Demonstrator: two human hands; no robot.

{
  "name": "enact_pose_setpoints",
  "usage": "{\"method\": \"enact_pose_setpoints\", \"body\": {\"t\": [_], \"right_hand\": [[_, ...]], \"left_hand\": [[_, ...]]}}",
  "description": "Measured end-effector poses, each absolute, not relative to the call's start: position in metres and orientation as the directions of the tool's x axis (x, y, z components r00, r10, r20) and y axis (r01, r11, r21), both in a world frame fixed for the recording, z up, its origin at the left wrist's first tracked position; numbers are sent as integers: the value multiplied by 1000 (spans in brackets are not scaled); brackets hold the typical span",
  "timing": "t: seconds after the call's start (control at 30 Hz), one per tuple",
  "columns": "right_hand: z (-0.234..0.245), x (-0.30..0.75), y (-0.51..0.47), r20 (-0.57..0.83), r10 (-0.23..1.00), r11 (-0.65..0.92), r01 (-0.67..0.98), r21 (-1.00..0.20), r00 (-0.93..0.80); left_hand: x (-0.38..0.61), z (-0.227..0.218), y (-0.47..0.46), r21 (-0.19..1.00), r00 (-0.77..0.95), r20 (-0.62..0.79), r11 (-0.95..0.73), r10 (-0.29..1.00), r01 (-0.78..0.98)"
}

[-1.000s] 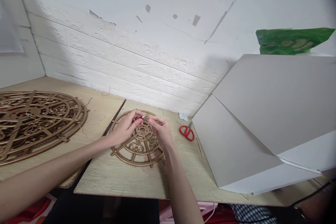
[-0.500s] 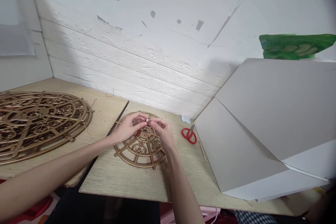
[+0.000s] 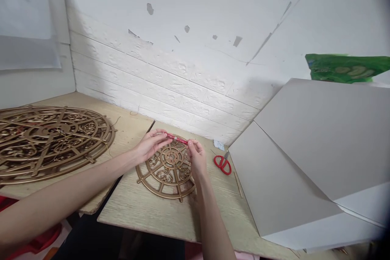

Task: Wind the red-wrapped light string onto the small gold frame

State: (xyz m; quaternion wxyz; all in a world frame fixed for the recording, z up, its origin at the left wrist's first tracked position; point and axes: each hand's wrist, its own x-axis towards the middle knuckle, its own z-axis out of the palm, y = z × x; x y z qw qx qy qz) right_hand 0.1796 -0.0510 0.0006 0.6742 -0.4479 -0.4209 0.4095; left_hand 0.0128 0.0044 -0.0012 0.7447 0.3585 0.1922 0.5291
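A small round gold filigree piece [image 3: 167, 172] lies flat on the wooden board. Over its far edge my left hand [image 3: 151, 145] and my right hand [image 3: 196, 157] pinch the two ends of a thin red strand [image 3: 177, 139], stretched straight between the fingertips. Both hands have fingers closed on it. A small shiny bit on the strand is too small to make out.
A large gold filigree disc [image 3: 48, 138] lies on the table [image 3: 128, 207] at left. Red-handled scissors [image 3: 222, 163] lie right of my hands. A big white cardboard box [image 3: 304, 162] fills the right side, with a green bag [image 3: 347, 67] behind it. A white brick-pattern wall is behind.
My hands have drawn apart, and the red strand now runs taut between them where before they were pinched close together over a small shiny bit. The camera has shifted left.
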Motion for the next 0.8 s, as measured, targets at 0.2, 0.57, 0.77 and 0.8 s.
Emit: {"method": "enact_pose_setpoints", "body": {"t": [0.2, 0.57, 0.77, 0.8], "right_hand": [[-3, 180, -49, 228, 910, 306, -187, -934, 347], [-5, 171, -50, 199, 953, 244, -188, -951, 230], [-1, 175, -51, 126, 949, 193, -215, -957, 290], [0, 176, -52, 119, 950, 187, -221, -957, 290]], "left_hand": [[16, -5, -8, 811, 544, 98, 250, 833, -529], [23, -11, -21, 985, 771, 92, 58, 630, -165], [19, -3, -17, 979, 669, 187, -83, 720, -185], [18, -2, -15, 973, 626, 193, -64, 755, -222]]}}
